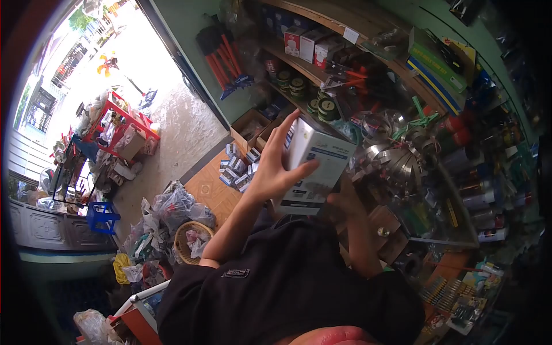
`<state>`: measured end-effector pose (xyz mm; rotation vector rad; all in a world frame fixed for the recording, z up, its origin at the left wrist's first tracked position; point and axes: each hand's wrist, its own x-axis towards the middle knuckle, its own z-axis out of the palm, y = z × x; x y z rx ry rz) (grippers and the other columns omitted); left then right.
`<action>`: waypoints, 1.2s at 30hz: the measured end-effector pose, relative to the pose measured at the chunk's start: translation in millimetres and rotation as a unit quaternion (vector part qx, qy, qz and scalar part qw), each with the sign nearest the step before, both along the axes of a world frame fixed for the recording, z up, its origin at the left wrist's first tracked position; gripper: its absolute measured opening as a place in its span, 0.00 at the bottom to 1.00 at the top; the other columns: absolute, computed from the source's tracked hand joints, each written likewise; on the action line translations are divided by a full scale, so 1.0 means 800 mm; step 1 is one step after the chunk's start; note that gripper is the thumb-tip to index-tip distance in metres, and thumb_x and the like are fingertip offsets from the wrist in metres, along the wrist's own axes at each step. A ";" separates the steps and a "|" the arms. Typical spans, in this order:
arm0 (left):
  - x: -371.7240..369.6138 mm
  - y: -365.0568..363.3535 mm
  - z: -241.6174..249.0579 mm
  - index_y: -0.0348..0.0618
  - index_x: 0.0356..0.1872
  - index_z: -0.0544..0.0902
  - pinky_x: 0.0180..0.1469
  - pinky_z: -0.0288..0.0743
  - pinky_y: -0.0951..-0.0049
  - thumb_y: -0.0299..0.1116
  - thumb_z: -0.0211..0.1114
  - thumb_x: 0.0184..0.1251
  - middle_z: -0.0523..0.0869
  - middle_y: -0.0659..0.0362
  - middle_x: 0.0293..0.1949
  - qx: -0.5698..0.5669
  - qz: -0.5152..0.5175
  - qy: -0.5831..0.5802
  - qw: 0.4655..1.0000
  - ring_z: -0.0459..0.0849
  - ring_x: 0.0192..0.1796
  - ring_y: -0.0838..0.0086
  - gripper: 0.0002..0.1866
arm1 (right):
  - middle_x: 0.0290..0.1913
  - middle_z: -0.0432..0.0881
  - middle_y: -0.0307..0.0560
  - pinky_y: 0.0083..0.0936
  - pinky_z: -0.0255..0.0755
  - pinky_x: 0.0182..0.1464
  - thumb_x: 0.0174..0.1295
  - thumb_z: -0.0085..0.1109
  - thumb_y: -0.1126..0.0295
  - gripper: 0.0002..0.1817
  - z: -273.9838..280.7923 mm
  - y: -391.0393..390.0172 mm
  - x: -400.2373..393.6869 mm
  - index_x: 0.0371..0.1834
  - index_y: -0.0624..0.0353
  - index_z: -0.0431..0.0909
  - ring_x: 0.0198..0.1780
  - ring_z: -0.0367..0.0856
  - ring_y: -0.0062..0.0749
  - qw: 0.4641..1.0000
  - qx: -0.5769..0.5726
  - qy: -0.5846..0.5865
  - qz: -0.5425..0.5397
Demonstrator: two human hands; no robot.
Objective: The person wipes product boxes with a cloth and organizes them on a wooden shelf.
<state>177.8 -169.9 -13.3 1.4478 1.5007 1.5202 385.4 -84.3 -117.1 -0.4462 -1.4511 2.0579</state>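
A white and blue cardboard box [319,164] with printed text is held up in front of my chest, tilted. My left hand [280,167] grips its left side, thumb lying across the printed face and fingers stretched up along the edge. My right hand [347,198] holds the lower right edge; most of its fingers are behind the box or in shadow. Below and left of the box, several small blue and white packs [234,167] lie on the tiled floor.
Shelves [310,69] with tins, boxes and tools rise at the right. Shiny metal bands [397,158] hang or lie near them. Plastic bags [175,207] and a wicker basket [183,244] sit at lower left. A blue stool [103,217] stands near the open doorway.
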 end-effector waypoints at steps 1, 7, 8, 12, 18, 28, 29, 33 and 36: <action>0.006 0.001 0.000 0.42 0.85 0.58 0.74 0.67 0.57 0.53 0.74 0.56 0.74 0.42 0.71 -0.003 0.040 0.076 0.996 0.73 0.74 0.53 0.57 | 0.72 0.73 0.51 0.37 0.68 0.75 0.46 0.88 0.45 0.68 -0.015 -0.001 -0.001 0.84 0.63 0.53 0.74 0.72 0.39 0.999 -0.027 0.018 -0.011; 0.009 -0.008 -0.001 0.35 0.85 0.52 0.78 0.62 0.54 0.54 0.74 0.64 0.67 0.40 0.79 -0.053 -0.119 -0.058 0.990 0.70 0.78 0.54 0.58 | 0.63 0.79 0.50 0.33 0.80 0.62 0.68 0.70 0.51 0.42 -0.051 0.009 -0.007 0.77 0.63 0.63 0.64 0.81 0.36 0.977 -0.173 0.091 -0.089; 0.005 -0.002 -0.009 0.35 0.86 0.51 0.78 0.62 0.54 0.54 0.71 0.68 0.69 0.42 0.79 -0.059 -0.148 -0.132 0.978 0.70 0.79 0.56 0.55 | 0.62 0.80 0.49 0.32 0.81 0.61 0.70 0.67 0.52 0.39 -0.046 0.016 -0.010 0.77 0.63 0.63 0.63 0.82 0.35 0.972 -0.185 0.103 -0.097; 0.010 0.010 -0.071 0.42 0.86 0.52 0.75 0.66 0.60 0.49 0.63 0.78 0.68 0.48 0.79 -0.051 -0.199 -0.302 0.931 0.71 0.76 0.60 0.45 | 0.58 0.80 0.49 0.30 0.85 0.51 0.81 0.52 0.53 0.28 -0.056 0.023 -0.012 0.73 0.62 0.67 0.58 0.84 0.34 0.973 -0.050 0.067 -0.215; 0.010 0.016 -0.112 0.42 0.86 0.51 0.74 0.68 0.63 0.54 0.60 0.77 0.67 0.49 0.78 -0.049 -0.140 -0.340 0.929 0.72 0.74 0.62 0.46 | 0.78 0.64 0.54 0.40 0.64 0.76 0.66 0.65 0.32 0.57 -0.025 0.003 -0.008 0.88 0.53 0.49 0.79 0.64 0.38 0.960 0.101 -0.008 -0.263; 0.009 -0.001 -0.071 0.39 0.83 0.64 0.79 0.58 0.57 0.67 0.56 0.71 0.70 0.49 0.78 -0.024 -0.137 -0.062 0.988 0.69 0.77 0.59 0.49 | 0.70 0.77 0.54 0.45 0.78 0.67 0.63 0.60 0.36 0.49 -0.019 -0.012 0.009 0.81 0.56 0.64 0.68 0.80 0.46 0.957 -0.243 0.108 -0.118; 0.008 -0.002 -0.080 0.36 0.83 0.61 0.82 0.51 0.58 0.62 0.57 0.72 0.66 0.48 0.82 -0.054 -0.172 -0.203 0.962 0.64 0.82 0.58 0.48 | 0.70 0.77 0.55 0.46 0.78 0.67 0.63 0.57 0.37 0.48 -0.021 -0.011 0.007 0.81 0.56 0.64 0.67 0.81 0.47 0.934 -0.271 0.170 -0.157; -0.015 0.000 -0.114 0.35 0.85 0.53 0.85 0.46 0.56 0.58 0.68 0.69 0.60 0.45 0.84 -0.097 -0.265 -0.195 0.939 0.54 0.86 0.58 0.55 | 0.74 0.72 0.62 0.58 0.76 0.68 0.64 0.53 0.30 0.53 -0.039 0.016 0.008 0.83 0.57 0.60 0.69 0.77 0.59 0.876 -0.311 0.366 -0.041; -0.013 -0.016 -0.149 0.35 0.86 0.45 0.86 0.40 0.58 0.47 0.82 0.59 0.53 0.46 0.86 -0.053 -0.321 -0.107 0.940 0.47 0.88 0.59 0.65 | 0.76 0.71 0.63 0.60 0.77 0.67 0.64 0.51 0.30 0.53 -0.040 0.019 0.002 0.84 0.57 0.60 0.71 0.76 0.62 0.874 -0.310 0.372 -0.027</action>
